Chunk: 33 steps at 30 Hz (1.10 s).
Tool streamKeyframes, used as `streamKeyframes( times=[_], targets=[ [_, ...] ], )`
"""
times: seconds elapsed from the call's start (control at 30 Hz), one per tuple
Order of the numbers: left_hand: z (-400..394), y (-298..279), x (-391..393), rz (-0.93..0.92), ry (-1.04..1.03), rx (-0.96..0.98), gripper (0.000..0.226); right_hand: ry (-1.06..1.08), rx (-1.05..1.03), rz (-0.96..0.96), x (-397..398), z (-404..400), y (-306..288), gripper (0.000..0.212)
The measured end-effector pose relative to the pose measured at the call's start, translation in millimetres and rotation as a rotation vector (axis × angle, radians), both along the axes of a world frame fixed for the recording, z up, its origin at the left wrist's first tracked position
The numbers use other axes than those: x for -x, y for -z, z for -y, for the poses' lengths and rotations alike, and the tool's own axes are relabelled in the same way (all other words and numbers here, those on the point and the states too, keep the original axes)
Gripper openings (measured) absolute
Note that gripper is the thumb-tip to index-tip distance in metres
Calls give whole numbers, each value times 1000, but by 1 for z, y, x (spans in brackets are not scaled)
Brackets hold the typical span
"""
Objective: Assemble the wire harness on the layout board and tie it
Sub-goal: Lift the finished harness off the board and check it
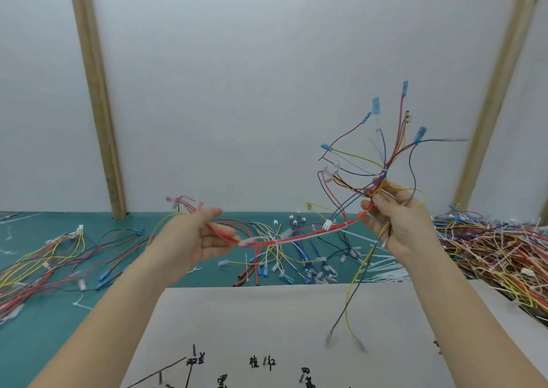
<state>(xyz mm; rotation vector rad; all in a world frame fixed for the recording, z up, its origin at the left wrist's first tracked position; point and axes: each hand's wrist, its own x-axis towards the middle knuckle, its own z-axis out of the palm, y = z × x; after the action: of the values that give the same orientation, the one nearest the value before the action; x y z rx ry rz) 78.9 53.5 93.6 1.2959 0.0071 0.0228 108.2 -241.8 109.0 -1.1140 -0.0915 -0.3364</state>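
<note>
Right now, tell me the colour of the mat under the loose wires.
Teal green mat, clearest in the head view.

Both hands raise wire harness (299,238) above layout board (267,322). Left hand (204,233) grips red end at 9 o'clock; right hand (397,224) pinches fanned branches at 3 o'clock. Loose wires (53,254) at 8 o'clock, wire pile (492,248) at 4 o'clock on green table (59,322).

The layout board (267,322) bears handwritten Chinese labels, including 红.

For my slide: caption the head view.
Both hands, left hand and right hand, lift a wire harness above the layout board.
</note>
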Motion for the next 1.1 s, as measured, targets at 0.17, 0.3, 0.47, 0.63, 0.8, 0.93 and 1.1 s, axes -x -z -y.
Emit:
streamKeyframes(
  times=[0.17,0.3,0.47,0.63,0.8,0.93,1.1],
  targets=[
    [-3,18,-7,37,-66,-356,7,-14,30,1,0,5,3,26],
    [-4,20,-6,96,19,-102,20,-41,56,-23,0,5,8,26],
    [-9,21,-2,105,211,107,33,-94,64,-36,-1,4,12,25],
    [-7,21,-1,134,259,143,36,-127,79,-23,0,3,11,25],
    [-7,20,-1,163,324,160,40,-164,77,-22,2,3,9,25],
    [-7,18,-2,159,353,80,41,-180,93,-25,4,0,7,25],
    [-6,8,4,-57,263,-668,18,-202,133,-23,7,-4,6,24]
  ],
)
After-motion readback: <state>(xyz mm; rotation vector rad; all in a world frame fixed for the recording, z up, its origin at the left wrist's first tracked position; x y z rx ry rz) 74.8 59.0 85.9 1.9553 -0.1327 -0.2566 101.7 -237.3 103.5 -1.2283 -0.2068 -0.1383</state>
